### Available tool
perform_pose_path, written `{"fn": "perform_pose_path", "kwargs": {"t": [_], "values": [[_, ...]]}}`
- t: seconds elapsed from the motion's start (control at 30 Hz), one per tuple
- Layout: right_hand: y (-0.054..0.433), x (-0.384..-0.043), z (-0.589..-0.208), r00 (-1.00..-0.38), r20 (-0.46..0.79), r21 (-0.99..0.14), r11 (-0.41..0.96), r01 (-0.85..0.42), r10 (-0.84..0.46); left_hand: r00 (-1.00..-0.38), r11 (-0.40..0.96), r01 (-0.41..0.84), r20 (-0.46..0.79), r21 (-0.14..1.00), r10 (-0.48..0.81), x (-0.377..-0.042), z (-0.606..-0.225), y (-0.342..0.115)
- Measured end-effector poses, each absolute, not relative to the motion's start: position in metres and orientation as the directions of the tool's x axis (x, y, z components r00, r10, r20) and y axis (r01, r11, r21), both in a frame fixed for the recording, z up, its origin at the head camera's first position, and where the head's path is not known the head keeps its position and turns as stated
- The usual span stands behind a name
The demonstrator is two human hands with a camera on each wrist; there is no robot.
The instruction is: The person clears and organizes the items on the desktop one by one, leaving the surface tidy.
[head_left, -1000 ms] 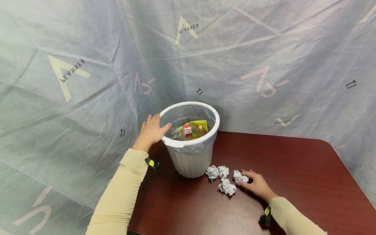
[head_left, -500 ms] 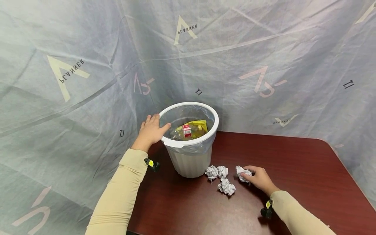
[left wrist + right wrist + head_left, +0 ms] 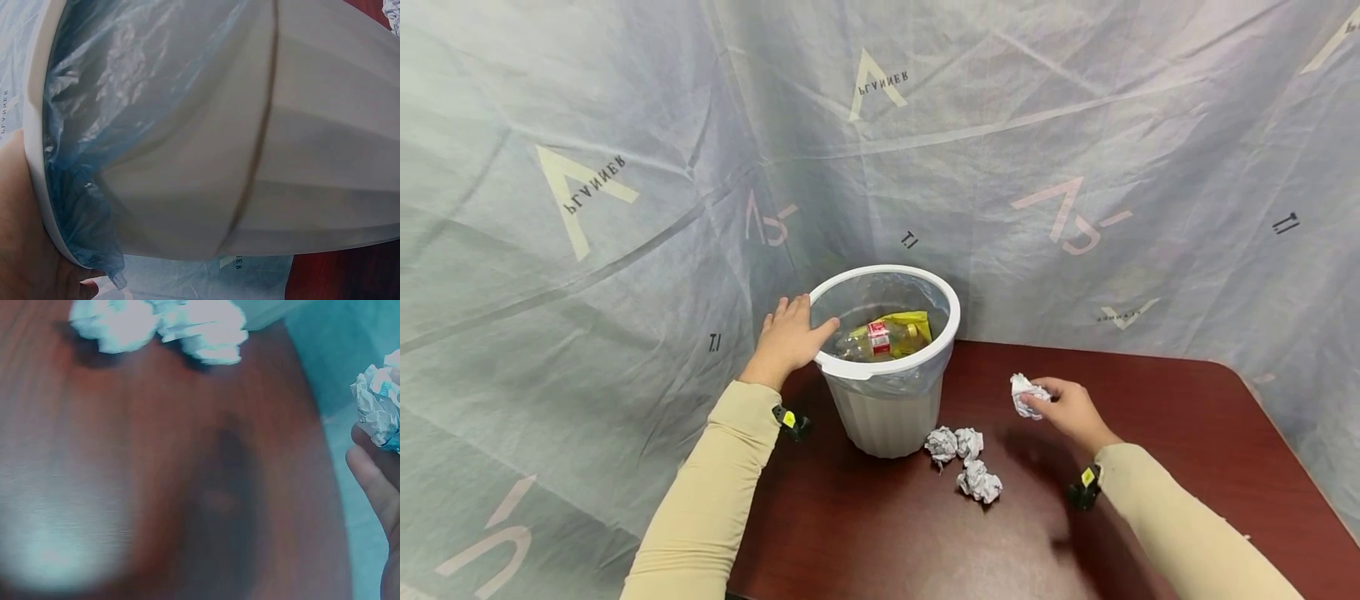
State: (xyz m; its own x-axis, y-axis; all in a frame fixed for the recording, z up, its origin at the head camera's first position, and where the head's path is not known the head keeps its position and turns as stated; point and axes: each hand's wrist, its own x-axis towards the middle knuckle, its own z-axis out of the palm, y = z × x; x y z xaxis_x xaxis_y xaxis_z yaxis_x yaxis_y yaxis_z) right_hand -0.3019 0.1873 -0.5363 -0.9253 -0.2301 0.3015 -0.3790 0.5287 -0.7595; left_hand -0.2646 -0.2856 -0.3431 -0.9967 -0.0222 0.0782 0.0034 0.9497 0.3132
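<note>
My left hand (image 3: 787,337) holds the white rim of a trash can (image 3: 887,417) at its left side, the thumb over the opening and the fingers along the outside. In the left wrist view, fingertips (image 3: 89,289) show just below the rim. A bluish plastic bag lines the can; inside lie a clear bottle with a red label (image 3: 878,337) and a yellow wrapper (image 3: 917,320). My right hand (image 3: 1072,410) pinches a crumpled paper ball (image 3: 1028,397), raised above the table. Several more paper balls (image 3: 977,481) lie together by the can's base.
The can stands on a dark red-brown table (image 3: 1150,417), near its left side. Grey printed cloth (image 3: 1000,125) hangs behind and to the left, close to the can. The table's right edge runs down the right of the head view.
My right hand has closed on the paper ball at the right of the pile and lifted it off the table. The left hand stays on the can's rim.
</note>
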Motion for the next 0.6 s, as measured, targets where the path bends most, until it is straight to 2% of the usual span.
{"fn": "perform_pose_path", "kwargs": {"t": [0.6], "values": [[0.175, -0.338, -0.409, -0.908, 0.375, -0.721, 0.558, -0.411, -0.185, -0.996, 0.947, -0.003, 0.081, 0.321, -0.031, -0.263, -0.341, -0.283]]}}
